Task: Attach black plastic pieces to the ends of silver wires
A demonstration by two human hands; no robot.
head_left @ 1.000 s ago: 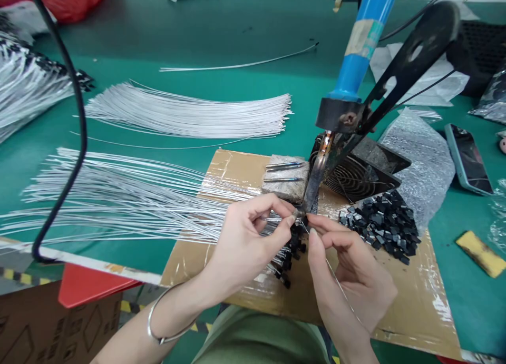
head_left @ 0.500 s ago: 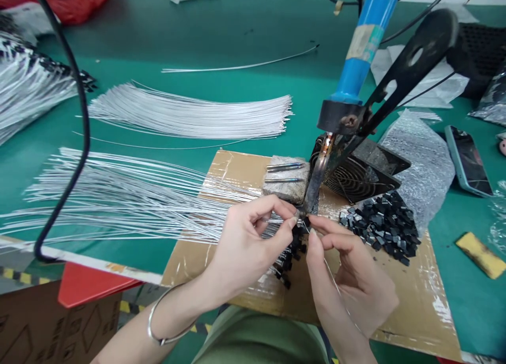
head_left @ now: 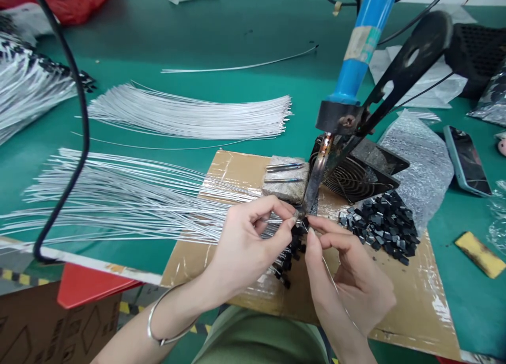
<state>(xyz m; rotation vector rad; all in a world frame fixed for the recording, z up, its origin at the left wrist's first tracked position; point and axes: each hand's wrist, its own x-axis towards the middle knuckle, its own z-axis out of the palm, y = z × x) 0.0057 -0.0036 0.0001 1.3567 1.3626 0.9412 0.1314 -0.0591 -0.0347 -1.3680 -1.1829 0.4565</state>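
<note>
My left hand [head_left: 253, 248] is closed in a pinch on what looks like the end of a white wire, its tip hardly visible between thumb and forefinger. Just above, the metal tip of a soldering iron [head_left: 315, 179] with a blue handle points down at the fingertips. Close by on the right, my right hand [head_left: 350, 285] pinches a thin strand of solder wire [head_left: 330, 274], which trails back across the palm. White wires with black connector ends [head_left: 282, 277] lie beneath the hands on the cardboard [head_left: 411, 301].
A stand arm [head_left: 411, 58] holds the iron above a small black fan [head_left: 356, 174]. Loose black connector pieces [head_left: 381, 227] are heaped on the right. White wire bundles [head_left: 190, 111] lie at left and behind. A phone [head_left: 468, 161] and a yellow sponge [head_left: 480, 254] are far right.
Both hands keep nearly the same pose at the iron tip. The right hand shifts very slightly left, and the whole view drifts a little.
</note>
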